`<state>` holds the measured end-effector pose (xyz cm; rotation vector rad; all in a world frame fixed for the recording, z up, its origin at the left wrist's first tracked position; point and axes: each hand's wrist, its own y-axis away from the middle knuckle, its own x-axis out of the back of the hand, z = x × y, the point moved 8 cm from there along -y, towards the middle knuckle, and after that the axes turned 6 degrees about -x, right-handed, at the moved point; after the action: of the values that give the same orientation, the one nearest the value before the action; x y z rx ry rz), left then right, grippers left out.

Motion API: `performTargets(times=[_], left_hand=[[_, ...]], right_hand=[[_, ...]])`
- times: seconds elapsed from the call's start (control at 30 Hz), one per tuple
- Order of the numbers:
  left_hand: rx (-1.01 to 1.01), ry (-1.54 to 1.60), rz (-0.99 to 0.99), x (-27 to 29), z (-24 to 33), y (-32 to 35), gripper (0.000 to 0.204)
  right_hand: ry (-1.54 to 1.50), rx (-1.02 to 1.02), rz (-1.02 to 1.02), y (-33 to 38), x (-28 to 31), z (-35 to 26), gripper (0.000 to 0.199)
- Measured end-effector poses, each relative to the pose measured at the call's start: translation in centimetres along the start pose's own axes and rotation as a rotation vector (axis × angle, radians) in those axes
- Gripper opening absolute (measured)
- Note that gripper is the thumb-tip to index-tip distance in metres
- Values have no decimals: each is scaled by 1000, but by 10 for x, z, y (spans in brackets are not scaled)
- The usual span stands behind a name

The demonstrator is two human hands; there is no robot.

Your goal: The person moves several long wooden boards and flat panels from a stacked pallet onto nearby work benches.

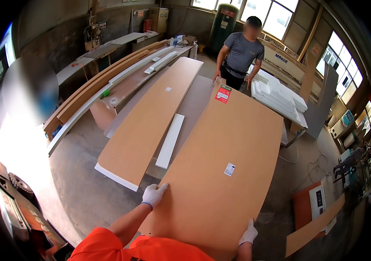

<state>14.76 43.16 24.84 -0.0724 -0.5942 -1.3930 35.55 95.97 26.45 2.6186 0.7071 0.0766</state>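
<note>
The large board [229,161] is plain light brown, like fibreboard, and carries a small white label [229,169] near its middle and a red and green sticker [223,93] at its far end. Both gloved hands on its near edge, the left hand [153,194] and the right hand [249,234], wear white. Left of the board lies a white strip [170,140]. The co-worker's shirt [242,51] beyond the board is grey.

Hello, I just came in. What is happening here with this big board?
Two people hold a large brown board flat between them. The camera wearer's gloved left hand grips its near left corner and the right hand its near right edge. A co-worker in a grey shirt holds the far end. A narrower brown panel and a white strip lie alongside, to the left.
</note>
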Motion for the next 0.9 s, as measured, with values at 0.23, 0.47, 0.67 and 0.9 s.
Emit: performTargets(times=[0.23,0.47,0.67,0.9], left_hand=[[66,48,114,28,-61,-22,62],[121,133,276,109,-125,-83,59],[188,225,379,169,-155,-108,53],[257,212,324,211,-181,-132,50]], right_hand=[[243,5,-117,-60,-71,32,31],[323,-32,-275,-35,-222,49,33],[550,-73,-373,-14,-327,70,29],[610,-51,-447,-6,-381,106,36]])
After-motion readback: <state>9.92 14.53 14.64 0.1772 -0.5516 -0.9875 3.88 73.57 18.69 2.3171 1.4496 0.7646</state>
